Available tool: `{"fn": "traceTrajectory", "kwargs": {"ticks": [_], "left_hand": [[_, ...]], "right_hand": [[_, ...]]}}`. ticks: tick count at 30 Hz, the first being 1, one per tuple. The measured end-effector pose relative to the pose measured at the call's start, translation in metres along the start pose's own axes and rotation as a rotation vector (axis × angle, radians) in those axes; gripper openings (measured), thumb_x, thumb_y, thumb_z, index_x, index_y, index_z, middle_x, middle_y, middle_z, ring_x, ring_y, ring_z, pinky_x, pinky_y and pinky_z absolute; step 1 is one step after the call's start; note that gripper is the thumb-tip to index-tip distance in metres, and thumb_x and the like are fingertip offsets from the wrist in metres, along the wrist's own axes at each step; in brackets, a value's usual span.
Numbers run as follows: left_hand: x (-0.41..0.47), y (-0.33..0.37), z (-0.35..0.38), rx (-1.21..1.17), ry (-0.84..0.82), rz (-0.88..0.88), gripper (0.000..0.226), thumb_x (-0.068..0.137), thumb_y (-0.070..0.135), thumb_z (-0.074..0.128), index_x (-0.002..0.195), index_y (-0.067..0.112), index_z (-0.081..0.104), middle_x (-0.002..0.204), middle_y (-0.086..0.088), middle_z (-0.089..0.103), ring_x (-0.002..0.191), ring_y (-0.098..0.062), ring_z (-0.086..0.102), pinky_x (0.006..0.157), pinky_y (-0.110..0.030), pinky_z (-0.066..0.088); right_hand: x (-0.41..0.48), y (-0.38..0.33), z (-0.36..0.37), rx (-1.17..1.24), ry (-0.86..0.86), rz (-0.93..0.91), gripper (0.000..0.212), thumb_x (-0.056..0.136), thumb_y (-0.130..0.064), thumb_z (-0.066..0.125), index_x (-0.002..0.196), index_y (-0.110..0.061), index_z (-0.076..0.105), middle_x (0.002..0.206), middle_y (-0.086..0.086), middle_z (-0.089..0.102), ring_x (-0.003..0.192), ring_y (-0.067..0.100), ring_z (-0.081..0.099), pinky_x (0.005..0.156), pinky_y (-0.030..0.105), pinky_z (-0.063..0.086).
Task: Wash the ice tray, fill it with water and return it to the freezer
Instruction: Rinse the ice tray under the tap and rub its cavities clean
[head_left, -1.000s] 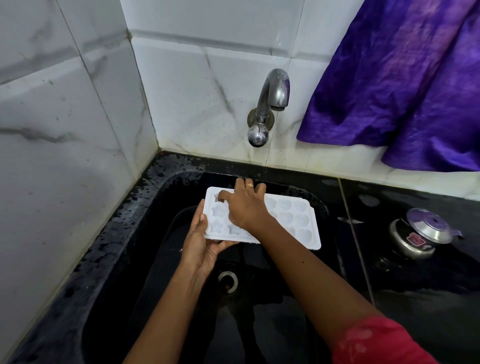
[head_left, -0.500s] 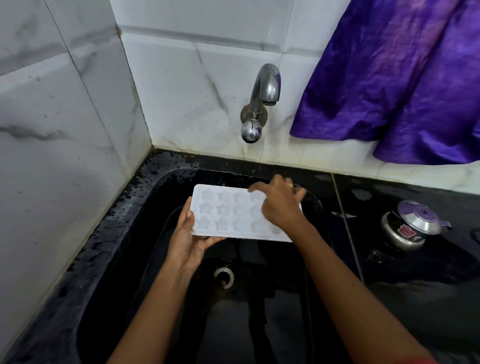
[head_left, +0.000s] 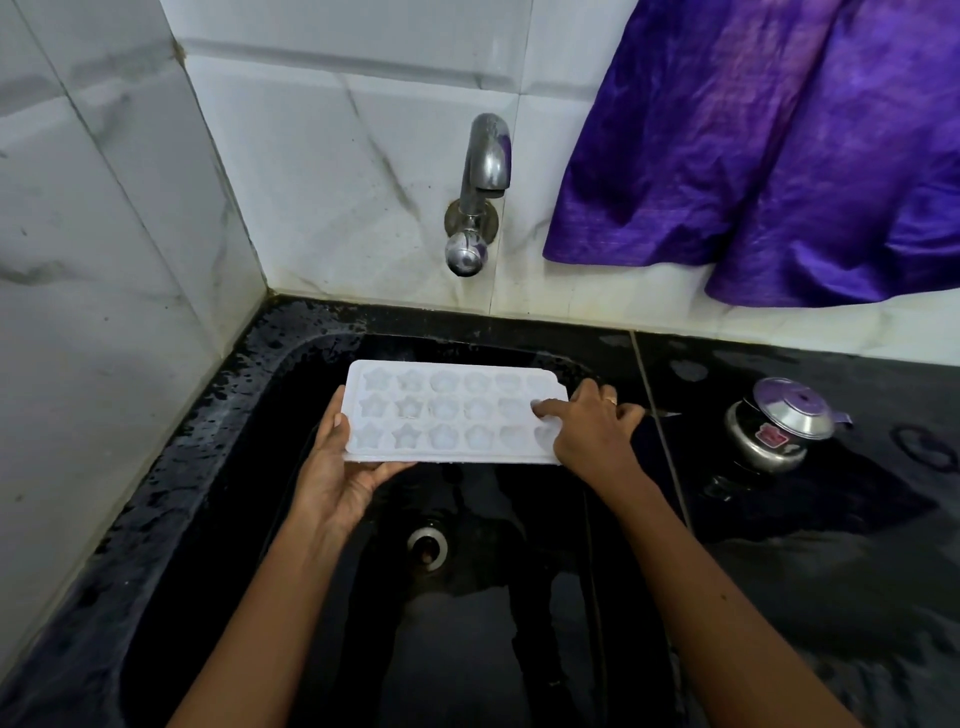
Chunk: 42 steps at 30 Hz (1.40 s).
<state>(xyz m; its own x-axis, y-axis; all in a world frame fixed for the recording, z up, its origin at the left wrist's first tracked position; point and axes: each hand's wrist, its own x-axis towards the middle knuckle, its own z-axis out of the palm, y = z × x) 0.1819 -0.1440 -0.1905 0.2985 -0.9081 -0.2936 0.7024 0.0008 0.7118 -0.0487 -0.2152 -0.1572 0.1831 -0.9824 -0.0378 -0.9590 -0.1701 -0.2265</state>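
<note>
White plastic sits in your grip: your left hand (head_left: 340, 470) clamps the left end of the ice tray (head_left: 452, 413), thumb over the rim and fingers beneath, and carries it. Your right hand (head_left: 587, 428) is not closed on anything; its curled fingers rest on the tray's right end, the forefinger pressing into a mould there. The tray is held level, cavities up, above the back half of the black sink (head_left: 218, 415), near its rear edge and clear of the basin floor, where the drain (head_left: 427, 543) lies below. The tap (head_left: 480, 192) on the tiled wall shows no stream, and the tray sits forward of its spout. You look to be in the washing step, rubbing out the moulds by finger. I cannot tell whether the cavities hold water. Rinsing, filling and the trip to the freezer seem left to do. A small steel pot (head_left: 779, 423) stands on the counter beyond the sink's right edge.
</note>
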Motion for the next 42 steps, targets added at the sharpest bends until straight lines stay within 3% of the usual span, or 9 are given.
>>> {"fn": "traceTrajectory", "kwargs": {"ticks": [6, 13, 19, 23, 29, 37, 42], "left_hand": [[-0.001, 0.006, -0.004, 0.023, -0.021, 0.010, 0.041, 0.104, 0.021, 0.027, 0.143, 0.020, 0.038, 0.136, -0.011, 0.052, 0.108, -0.027, 0.060, 0.062, -0.045, 0.059], [-0.003, 0.007, -0.004, 0.019, -0.003, -0.005, 0.041, 0.103, 0.021, 0.028, 0.143, 0.021, 0.037, 0.140, -0.011, 0.050, 0.111, -0.030, 0.058, 0.065, -0.048, 0.059], [-0.002, 0.006, -0.004, 0.028, -0.009, -0.001, 0.042, 0.104, 0.020, 0.025, 0.144, 0.020, 0.036, 0.140, -0.012, 0.049, 0.111, -0.031, 0.057, 0.064, -0.048, 0.059], [-0.001, 0.005, -0.003, 0.007, 0.010, -0.002, 0.041, 0.103, 0.021, 0.029, 0.142, 0.021, 0.039, 0.132, -0.009, 0.055, 0.106, -0.028, 0.060, 0.060, -0.046, 0.059], [-0.001, 0.006, 0.000, -0.001, 0.018, 0.000, 0.036, 0.102, 0.025, 0.035, 0.136, 0.025, 0.046, 0.119, -0.003, 0.063, 0.104, -0.026, 0.062, 0.057, -0.045, 0.059], [-0.002, 0.005, 0.002, 0.003, -0.003, -0.007, 0.040, 0.104, 0.021, 0.027, 0.142, 0.021, 0.039, 0.130, -0.009, 0.056, 0.108, -0.029, 0.059, 0.060, -0.048, 0.059], [-0.003, 0.004, 0.001, -0.001, 0.003, 0.000, 0.040, 0.104, 0.021, 0.026, 0.141, 0.021, 0.040, 0.129, -0.008, 0.057, 0.106, -0.028, 0.060, 0.059, -0.046, 0.059]], "right_hand": [[-0.002, 0.000, 0.000, -0.024, 0.036, -0.023, 0.056, 0.086, -0.001, 0.042, 0.120, -0.043, 0.056, 0.109, 0.003, 0.038, 0.116, 0.026, 0.030, 0.092, 0.042, 0.014], [0.000, -0.002, 0.001, -0.024, 0.046, -0.016, 0.054, 0.086, 0.000, 0.042, 0.115, -0.042, 0.059, 0.107, 0.002, 0.036, 0.117, 0.025, 0.030, 0.093, 0.042, 0.015], [-0.003, -0.005, 0.002, -0.008, 0.022, -0.019, 0.034, 0.092, -0.020, 0.048, 0.118, -0.040, 0.058, 0.111, 0.004, 0.039, 0.118, 0.025, 0.031, 0.096, 0.044, 0.015], [-0.005, -0.001, 0.001, -0.001, 0.031, -0.012, 0.046, 0.091, -0.009, 0.045, 0.119, -0.043, 0.057, 0.102, -0.001, 0.033, 0.115, 0.024, 0.032, 0.094, 0.042, 0.016], [-0.004, -0.004, -0.004, 0.033, 0.096, -0.025, 0.042, 0.084, -0.009, 0.051, 0.112, -0.038, 0.060, 0.099, -0.003, 0.029, 0.112, 0.024, 0.032, 0.088, 0.037, 0.010], [0.000, -0.020, 0.003, 0.016, 0.040, -0.126, 0.051, 0.088, -0.005, 0.044, 0.120, -0.043, 0.056, 0.110, 0.001, 0.037, 0.114, 0.024, 0.030, 0.086, 0.036, 0.010], [-0.001, -0.023, 0.007, 0.013, 0.017, -0.144, 0.052, 0.088, -0.004, 0.042, 0.121, -0.042, 0.055, 0.100, -0.003, 0.029, 0.111, 0.023, 0.033, 0.079, 0.035, 0.009]]}}
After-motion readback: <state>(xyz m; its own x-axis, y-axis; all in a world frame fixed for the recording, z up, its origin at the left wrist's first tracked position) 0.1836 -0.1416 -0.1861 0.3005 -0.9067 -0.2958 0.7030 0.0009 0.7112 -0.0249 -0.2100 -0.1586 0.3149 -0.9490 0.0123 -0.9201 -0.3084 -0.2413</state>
